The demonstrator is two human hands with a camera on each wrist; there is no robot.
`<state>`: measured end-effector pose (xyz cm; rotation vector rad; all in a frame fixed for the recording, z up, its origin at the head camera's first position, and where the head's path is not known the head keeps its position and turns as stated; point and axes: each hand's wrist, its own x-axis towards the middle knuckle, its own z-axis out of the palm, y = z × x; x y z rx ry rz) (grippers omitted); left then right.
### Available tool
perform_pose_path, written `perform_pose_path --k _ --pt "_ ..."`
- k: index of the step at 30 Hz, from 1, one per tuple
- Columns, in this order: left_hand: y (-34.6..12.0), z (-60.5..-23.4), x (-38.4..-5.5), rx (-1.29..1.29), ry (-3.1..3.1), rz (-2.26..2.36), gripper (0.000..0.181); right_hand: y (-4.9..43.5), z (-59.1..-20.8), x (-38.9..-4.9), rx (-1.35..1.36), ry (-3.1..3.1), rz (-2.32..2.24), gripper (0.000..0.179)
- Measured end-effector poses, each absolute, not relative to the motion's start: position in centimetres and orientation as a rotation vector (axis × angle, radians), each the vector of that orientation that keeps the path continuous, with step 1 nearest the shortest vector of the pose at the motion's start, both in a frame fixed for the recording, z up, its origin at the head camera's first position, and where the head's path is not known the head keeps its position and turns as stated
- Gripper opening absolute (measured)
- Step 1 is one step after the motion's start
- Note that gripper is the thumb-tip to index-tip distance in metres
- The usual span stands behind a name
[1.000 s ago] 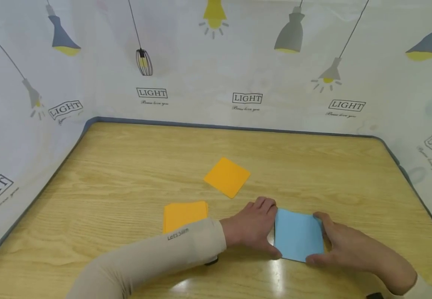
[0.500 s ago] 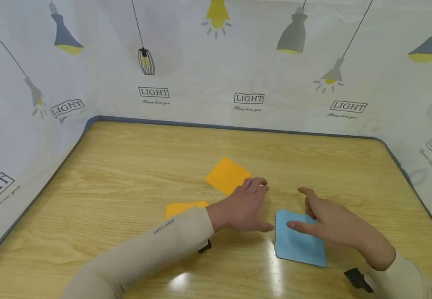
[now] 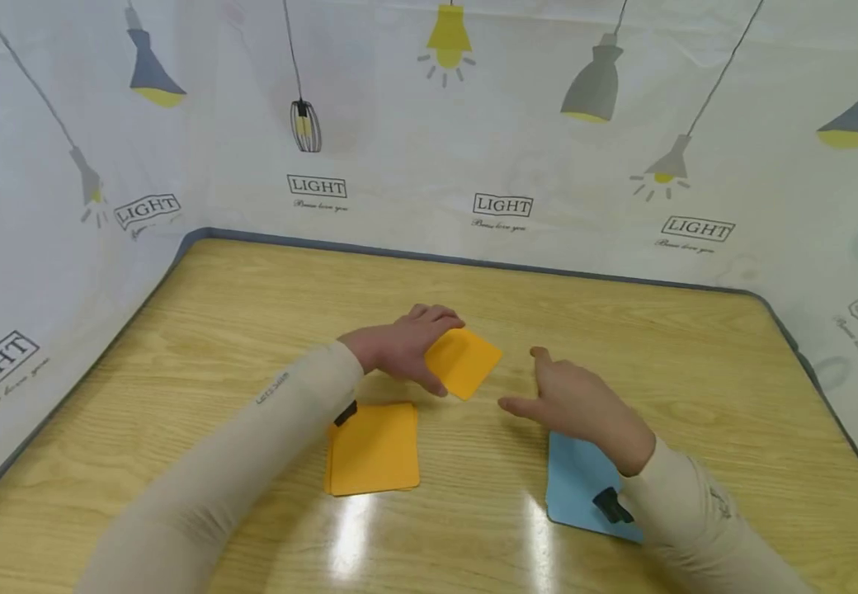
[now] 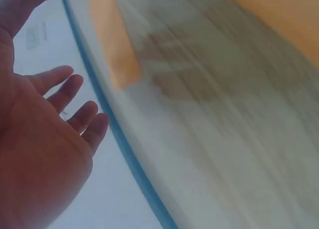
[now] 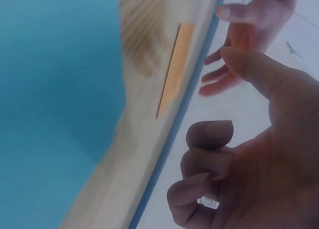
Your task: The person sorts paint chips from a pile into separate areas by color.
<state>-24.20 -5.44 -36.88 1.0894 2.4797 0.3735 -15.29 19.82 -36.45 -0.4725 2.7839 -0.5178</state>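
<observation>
A thin orange square sheet lies corner-on near the middle of the wooden table. Over its left edge hovers my left hand, thumb and fingers spread apart, holding nothing; the left wrist view shows its palm off the tabletop. My right hand is in the air to the right of that sheet, holding nothing. In the right wrist view its thumb is stretched out and the other visible fingers are bent. Partly hidden beneath the right forearm is a pile of light blue squares.
A slightly uneven pile of orange squares lies at the front left, below my left forearm. White sheeting printed with lamps stands round the back and sides of the table.
Both hands have let go of the blue pile's sides. They have moved left and away from me, to either side of the single orange sheet.
</observation>
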Motion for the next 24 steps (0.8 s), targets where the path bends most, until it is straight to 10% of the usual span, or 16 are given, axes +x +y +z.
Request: perform_pose_path --k 24 --pt "-6.6 -38.8 -27.0 0.958 2.558 0.212 0.108 14.8 -39.1 -19.5 -0.353 2.739 -0.327 0.110"
